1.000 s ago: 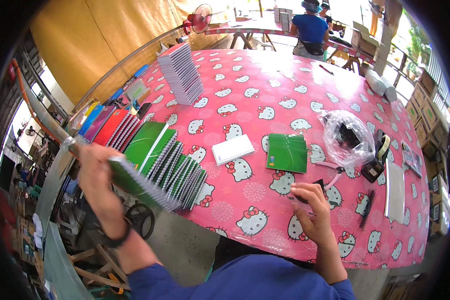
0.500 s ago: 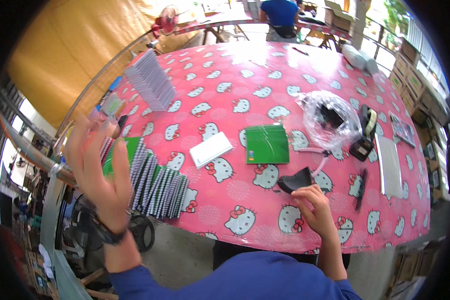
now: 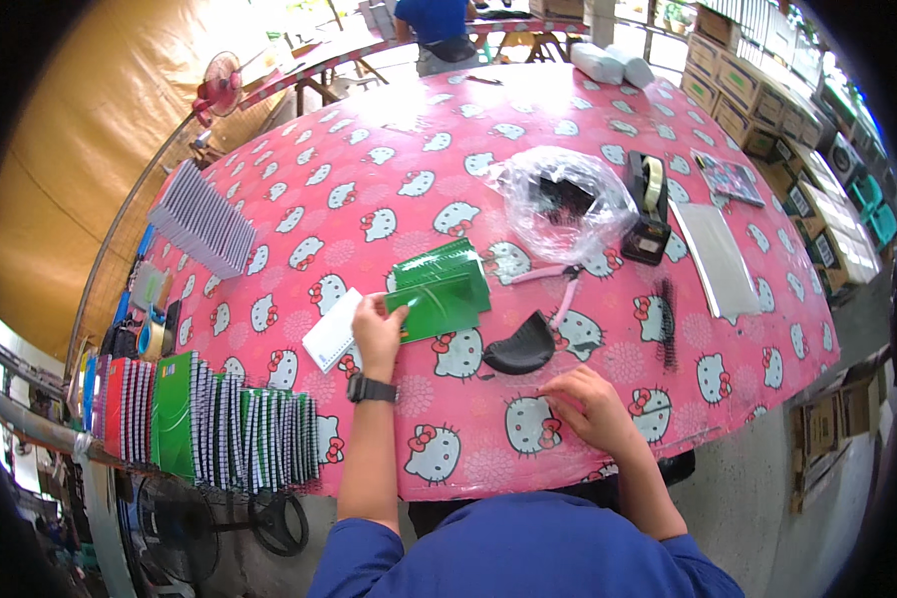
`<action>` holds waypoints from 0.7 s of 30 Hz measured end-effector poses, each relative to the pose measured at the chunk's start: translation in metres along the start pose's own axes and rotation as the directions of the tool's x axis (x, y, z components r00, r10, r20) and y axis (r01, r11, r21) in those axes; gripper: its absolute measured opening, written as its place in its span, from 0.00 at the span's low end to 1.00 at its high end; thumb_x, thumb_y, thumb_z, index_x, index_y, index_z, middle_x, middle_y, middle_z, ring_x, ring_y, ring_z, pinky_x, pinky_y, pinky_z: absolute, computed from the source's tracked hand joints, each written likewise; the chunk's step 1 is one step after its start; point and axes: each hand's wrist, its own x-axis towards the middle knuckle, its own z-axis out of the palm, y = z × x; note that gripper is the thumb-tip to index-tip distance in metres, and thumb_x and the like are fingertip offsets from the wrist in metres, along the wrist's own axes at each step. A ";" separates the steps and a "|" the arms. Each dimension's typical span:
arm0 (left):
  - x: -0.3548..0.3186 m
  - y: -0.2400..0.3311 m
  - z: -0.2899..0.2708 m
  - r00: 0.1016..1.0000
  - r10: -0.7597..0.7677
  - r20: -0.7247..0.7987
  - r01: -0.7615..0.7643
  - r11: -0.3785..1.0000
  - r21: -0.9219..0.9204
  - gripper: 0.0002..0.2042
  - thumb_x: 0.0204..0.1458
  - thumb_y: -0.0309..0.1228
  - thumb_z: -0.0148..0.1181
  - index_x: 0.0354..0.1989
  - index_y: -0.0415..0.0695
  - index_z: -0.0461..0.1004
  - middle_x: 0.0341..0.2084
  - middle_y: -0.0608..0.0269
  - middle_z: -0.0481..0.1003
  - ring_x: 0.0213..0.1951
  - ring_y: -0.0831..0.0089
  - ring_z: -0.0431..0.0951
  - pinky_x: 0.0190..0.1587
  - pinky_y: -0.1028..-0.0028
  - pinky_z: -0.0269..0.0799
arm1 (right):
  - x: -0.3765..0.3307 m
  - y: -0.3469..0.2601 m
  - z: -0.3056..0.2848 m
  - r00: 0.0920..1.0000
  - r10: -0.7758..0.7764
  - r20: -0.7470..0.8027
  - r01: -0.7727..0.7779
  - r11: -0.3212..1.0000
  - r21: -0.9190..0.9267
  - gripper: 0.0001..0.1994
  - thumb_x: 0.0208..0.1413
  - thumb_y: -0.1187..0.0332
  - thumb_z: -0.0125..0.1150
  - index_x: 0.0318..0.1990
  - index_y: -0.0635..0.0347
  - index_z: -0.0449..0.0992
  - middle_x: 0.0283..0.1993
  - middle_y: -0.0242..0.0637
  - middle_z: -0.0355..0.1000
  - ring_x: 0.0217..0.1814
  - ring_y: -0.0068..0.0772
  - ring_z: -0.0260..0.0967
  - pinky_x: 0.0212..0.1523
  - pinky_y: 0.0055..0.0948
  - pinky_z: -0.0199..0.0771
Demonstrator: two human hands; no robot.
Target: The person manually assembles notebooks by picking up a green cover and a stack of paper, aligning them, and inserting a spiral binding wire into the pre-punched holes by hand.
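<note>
green and glossy, the cover sheet (image 3: 434, 307) lies mid-table on the pink cloth (image 3: 369, 179), just near of a second green cover (image 3: 447, 264) that it partly overlaps. the left hand (image 3: 377, 334) pinches its left edge, thumb on top and fingers curled under, so the sheet lifts slightly at that side. it looks thin, light and bendy, probably slick on its shiny face; a pinch at one edge or corner should carry it, though it may flex or slide off the cover beneath, so a flat thumb set well in from the edge seems safer than a fingertip grip.

the right hand (image 3: 590, 407) rests near the table's near edge, fingers loosely curled down on the cloth; whether anything small sits under them cannot be told. just far of it lies a black curved piece (image 3: 521, 349), and beyond that pink pliers (image 3: 560, 289). a white pad (image 3: 333, 331) lies just left of the left hand. a clear bag (image 3: 565, 204) and a tape dispenser (image 3: 648, 204) sit farther right. at the near left stands a row of spiral notebooks (image 3: 239, 439).
</note>
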 end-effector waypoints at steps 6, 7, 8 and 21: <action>-0.061 0.054 -0.053 0.956 0.108 0.272 0.051 0.854 -0.517 0.12 0.45 0.15 0.62 0.35 0.40 0.66 0.26 0.61 0.73 0.29 0.74 0.75 0.33 0.75 0.75 | 0.025 -0.021 0.024 0.920 0.036 -0.390 0.002 0.995 0.099 0.12 0.45 0.75 0.64 0.40 0.60 0.76 0.38 0.39 0.74 0.43 0.42 0.68 0.44 0.35 0.69; -0.072 0.052 -0.058 0.938 0.188 0.291 -0.017 0.863 -0.505 0.12 0.45 0.16 0.62 0.34 0.40 0.66 0.27 0.61 0.73 0.30 0.74 0.76 0.33 0.75 0.75 | 0.030 -0.026 0.030 0.910 0.053 -0.412 0.032 0.980 0.197 0.12 0.45 0.76 0.64 0.39 0.60 0.75 0.37 0.39 0.73 0.42 0.42 0.68 0.43 0.35 0.69; -0.087 0.046 -0.061 0.912 0.188 0.366 0.046 0.837 -0.546 0.12 0.45 0.16 0.62 0.34 0.41 0.66 0.29 0.58 0.74 0.32 0.72 0.77 0.35 0.73 0.75 | 0.028 -0.023 0.032 0.898 0.070 -0.433 0.040 0.970 0.240 0.12 0.44 0.76 0.65 0.39 0.60 0.75 0.37 0.39 0.73 0.42 0.42 0.68 0.43 0.35 0.69; -0.145 0.106 -0.016 0.736 0.626 0.258 -0.651 0.759 0.015 0.08 0.45 0.20 0.61 0.35 0.43 0.78 0.29 0.62 0.76 0.34 0.65 0.73 0.39 0.68 0.65 | 0.026 0.081 -0.030 0.905 0.172 -0.390 -0.196 0.980 -0.022 0.14 0.46 0.64 0.67 0.36 0.64 0.76 0.33 0.41 0.74 0.39 0.42 0.71 0.45 0.35 0.69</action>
